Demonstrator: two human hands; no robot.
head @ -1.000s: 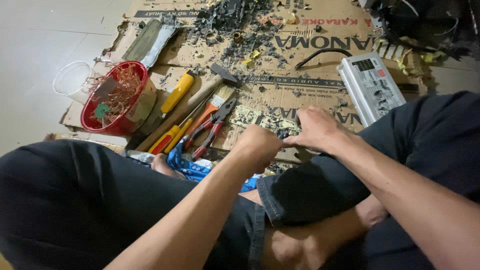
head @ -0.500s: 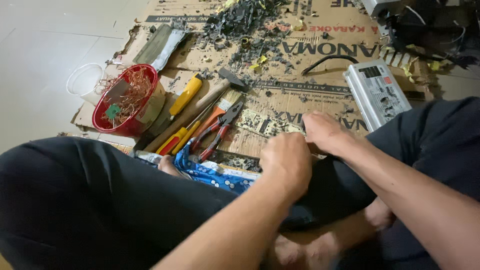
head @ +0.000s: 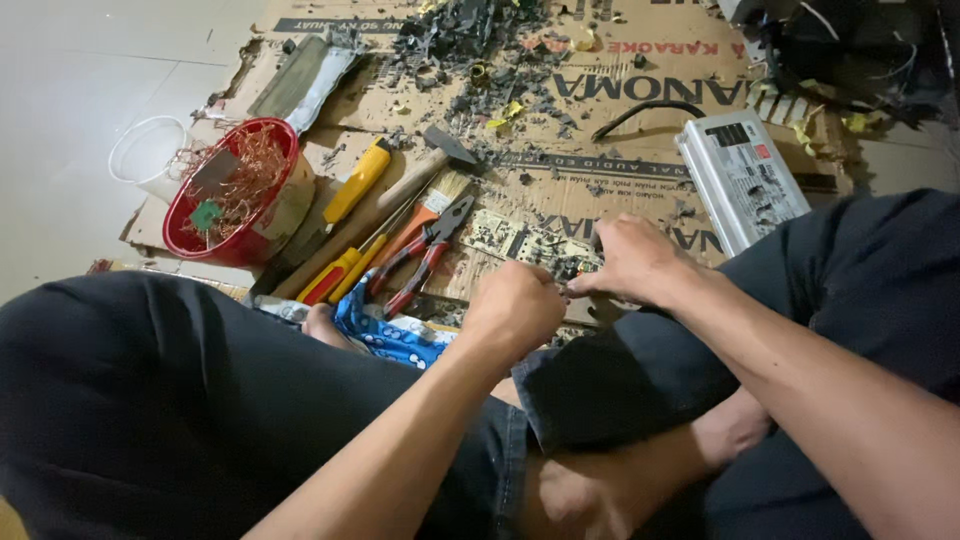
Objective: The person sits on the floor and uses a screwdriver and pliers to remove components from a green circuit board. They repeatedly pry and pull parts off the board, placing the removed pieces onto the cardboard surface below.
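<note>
I sit cross-legged in dark trousers on the floor. A green circuit board [head: 512, 238] lies on the cardboard [head: 610, 165] just beyond my knees. My right hand [head: 635, 262] presses its fingers on the board's near right edge. My left hand [head: 515, 305] is a closed fist right beside it, knuckles up, and a thin dark tip sticks out of it toward the right fingers. What the fist holds is mostly hidden.
Left of the board lie red-handled pliers [head: 420, 255], a paintbrush [head: 435, 200], a hammer [head: 440, 152] and a yellow-handled tool [head: 355, 182]. A red bowl of copper wire [head: 230, 190] and a clear cup [head: 145, 155] stand at the left. A silver metal box [head: 742, 175] lies at the right, black debris [head: 470, 40] behind.
My left hand has moved right and slightly toward me, closing up against the right fingers. The view has shifted a little; the board and tools lie as before.
</note>
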